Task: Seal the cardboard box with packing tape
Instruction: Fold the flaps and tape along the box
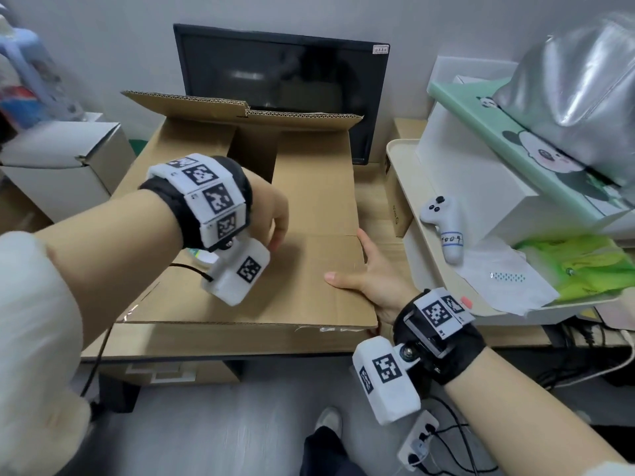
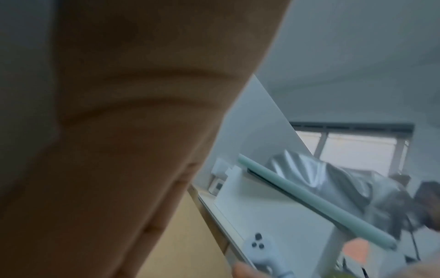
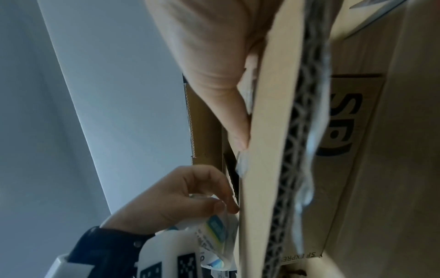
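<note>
A brown cardboard box (image 1: 309,207) sits on the table with its near flaps folded down and its far flaps (image 1: 240,108) still standing. My left hand (image 1: 275,218) hovers over the middle of the top, its fingers curled around a clear packing tape roll (image 3: 214,225) with a blue and yellow label. The fingertips touch the flap's surface. In the head view only a sliver of the tape roll (image 1: 201,254) shows under the wrist. My right hand (image 1: 371,276) lies at the box's near right corner, thumb (image 3: 226,94) flat on the flap, fingers straight along the side edge.
A dark monitor (image 1: 281,80) stands behind the box. To the right a white tray (image 1: 405,156) holds a white controller (image 1: 443,221), white boxes, a green packet (image 1: 577,262) and a silver bag (image 1: 577,91). A white carton (image 1: 62,159) stands left; a power strip (image 1: 419,441) lies on the floor.
</note>
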A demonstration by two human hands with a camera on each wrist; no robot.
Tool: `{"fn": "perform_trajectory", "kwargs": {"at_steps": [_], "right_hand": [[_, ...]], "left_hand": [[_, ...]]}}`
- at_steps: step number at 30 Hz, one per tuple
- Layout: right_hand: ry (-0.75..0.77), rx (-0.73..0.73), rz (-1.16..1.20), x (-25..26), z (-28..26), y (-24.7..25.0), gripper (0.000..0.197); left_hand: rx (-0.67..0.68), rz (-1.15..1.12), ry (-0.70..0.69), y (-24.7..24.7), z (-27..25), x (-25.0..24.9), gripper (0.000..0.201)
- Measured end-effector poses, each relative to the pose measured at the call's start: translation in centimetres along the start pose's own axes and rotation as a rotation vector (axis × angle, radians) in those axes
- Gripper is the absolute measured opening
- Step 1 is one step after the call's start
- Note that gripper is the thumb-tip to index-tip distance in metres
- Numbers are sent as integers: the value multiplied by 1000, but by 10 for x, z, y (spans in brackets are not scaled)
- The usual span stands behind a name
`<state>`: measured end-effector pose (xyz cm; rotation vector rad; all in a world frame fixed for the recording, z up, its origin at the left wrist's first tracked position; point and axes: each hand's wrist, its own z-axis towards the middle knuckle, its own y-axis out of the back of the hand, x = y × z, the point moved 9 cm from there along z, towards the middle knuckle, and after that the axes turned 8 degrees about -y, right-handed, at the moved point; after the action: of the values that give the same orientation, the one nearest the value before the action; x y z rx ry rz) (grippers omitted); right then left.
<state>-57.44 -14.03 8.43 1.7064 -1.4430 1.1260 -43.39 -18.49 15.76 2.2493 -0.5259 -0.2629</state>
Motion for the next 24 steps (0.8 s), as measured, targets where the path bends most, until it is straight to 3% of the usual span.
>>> {"fn": "perform_trajectory", "kwargs": {"at_steps": [3,5,6,10,12,15,21,24], "right_hand": [[22,-20,2,3,-2,2,82],[84,-60,-135,12,-4,5,88],[125,-94,-293,18,-7,5,86],[283,-230,-1128,32,-27,-11,49],[296,-151,-1357,24,-32,-28,70],[277,-25,-1475,13,-34,-48,99],[319,230,-1509,3,-51,-78,95],[349,227,-1590,-3,-53,-74,96]], "left_hand": [[-57,-12,2,-2,-7,17,11],[-122,-49,-5,0,-11,24,12],[-148,-71,-14,1,-13,25,13],[-210,-172,-21,-1,-16,34,17],[-238,-215,-18,-2,-18,37,18],[-260,-274,-19,-4,-21,41,18],[-293,-310,-31,-7,-25,41,17],[-305,-286,-42,-9,-24,40,15]]}}
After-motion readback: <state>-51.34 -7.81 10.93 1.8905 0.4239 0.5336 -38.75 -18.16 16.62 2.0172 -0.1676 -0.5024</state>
